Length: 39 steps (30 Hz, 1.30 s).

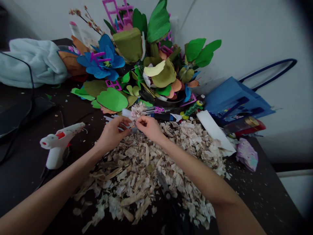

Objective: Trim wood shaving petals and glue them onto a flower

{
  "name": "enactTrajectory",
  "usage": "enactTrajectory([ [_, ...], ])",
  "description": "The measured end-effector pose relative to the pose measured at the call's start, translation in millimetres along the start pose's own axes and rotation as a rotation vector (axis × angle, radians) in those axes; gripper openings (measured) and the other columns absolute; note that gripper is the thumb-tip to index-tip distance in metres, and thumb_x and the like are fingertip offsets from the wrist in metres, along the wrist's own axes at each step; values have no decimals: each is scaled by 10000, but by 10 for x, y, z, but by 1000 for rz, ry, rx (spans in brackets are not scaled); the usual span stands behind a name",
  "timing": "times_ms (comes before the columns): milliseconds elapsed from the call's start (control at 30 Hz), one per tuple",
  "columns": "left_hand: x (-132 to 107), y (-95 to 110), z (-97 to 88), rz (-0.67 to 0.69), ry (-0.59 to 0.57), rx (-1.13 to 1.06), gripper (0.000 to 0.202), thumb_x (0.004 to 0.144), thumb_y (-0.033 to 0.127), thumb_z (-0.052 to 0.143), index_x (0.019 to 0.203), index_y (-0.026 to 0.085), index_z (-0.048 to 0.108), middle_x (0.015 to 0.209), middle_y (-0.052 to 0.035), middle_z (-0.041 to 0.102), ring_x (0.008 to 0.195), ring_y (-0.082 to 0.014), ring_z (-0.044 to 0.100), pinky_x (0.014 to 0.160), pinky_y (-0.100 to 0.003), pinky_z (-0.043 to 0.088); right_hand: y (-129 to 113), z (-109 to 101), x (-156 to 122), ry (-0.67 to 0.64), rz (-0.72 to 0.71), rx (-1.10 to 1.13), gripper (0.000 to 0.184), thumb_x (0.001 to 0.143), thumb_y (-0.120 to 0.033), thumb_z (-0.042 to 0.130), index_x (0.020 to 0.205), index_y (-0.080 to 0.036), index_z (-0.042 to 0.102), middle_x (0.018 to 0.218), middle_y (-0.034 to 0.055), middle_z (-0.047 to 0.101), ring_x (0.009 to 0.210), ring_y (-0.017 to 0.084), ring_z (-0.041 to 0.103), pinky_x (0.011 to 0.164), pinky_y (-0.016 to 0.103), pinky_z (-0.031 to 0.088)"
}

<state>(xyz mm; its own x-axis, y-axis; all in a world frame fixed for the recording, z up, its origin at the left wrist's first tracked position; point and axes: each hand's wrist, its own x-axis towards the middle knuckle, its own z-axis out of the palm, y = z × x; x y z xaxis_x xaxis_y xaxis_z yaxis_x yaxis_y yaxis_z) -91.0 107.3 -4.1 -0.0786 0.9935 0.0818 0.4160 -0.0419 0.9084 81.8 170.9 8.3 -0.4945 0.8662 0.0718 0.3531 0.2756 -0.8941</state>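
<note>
My left hand (112, 132) and my right hand (149, 128) meet at the far edge of a heap of pale dried husk pieces (156, 169) on a dark table (259, 192). Both hands pinch the base of a small pale husk flower (137, 111) that rises just above the fingertips. Fingers of both hands are curled closed around its stem. A pair of dark scissors (164, 186) lies half buried in the heap between my forearms.
A white glue gun (58, 141) stands at the left with its cord. Behind the hands is a bunch of foam flowers and green leaves (137, 62). A blue bag (234, 98), a white card (214, 130), a red tube (244, 125) and a grey cloth (31, 62) lie around.
</note>
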Motion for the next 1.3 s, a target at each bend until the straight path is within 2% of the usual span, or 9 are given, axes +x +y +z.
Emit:
enactTrajectory([
  [600, -2, 0, 4, -8, 6, -7, 354, 719, 410, 676, 986, 179, 646, 873, -55, 712, 764, -211, 669, 658, -314, 534, 42, 19, -13, 3, -6, -5, 100, 811, -219, 576, 717, -190, 597, 691, -17, 607, 662, 153, 535, 649, 249, 399],
  [800, -14, 15, 1, 1, -16, 18, 304, 744, 379, 646, 973, 179, 665, 926, -74, 738, 755, -212, 673, 656, -316, 539, 83, 57, 2, -18, -8, 3, 112, 803, -227, 590, 697, -194, 582, 676, -27, 585, 645, 147, 516, 631, 248, 378],
  [1033, -14, 13, 5, 35, -16, 48, 335, 765, 382, 618, 1013, 171, 697, 1030, -103, 732, 781, -219, 672, 684, -332, 546, 111, 72, 23, -41, -10, 33, 102, 801, -235, 591, 712, -186, 597, 685, -24, 575, 649, 146, 497, 629, 246, 364],
  [1300, -20, 9, 3, 40, -4, 63, 313, 765, 375, 620, 989, 171, 699, 996, -93, 736, 766, -218, 671, 687, -329, 544, 78, 81, 18, -37, 50, 95, 183, 849, -268, 578, 684, -190, 575, 621, -46, 489, 619, 138, 444, 604, 247, 338],
])
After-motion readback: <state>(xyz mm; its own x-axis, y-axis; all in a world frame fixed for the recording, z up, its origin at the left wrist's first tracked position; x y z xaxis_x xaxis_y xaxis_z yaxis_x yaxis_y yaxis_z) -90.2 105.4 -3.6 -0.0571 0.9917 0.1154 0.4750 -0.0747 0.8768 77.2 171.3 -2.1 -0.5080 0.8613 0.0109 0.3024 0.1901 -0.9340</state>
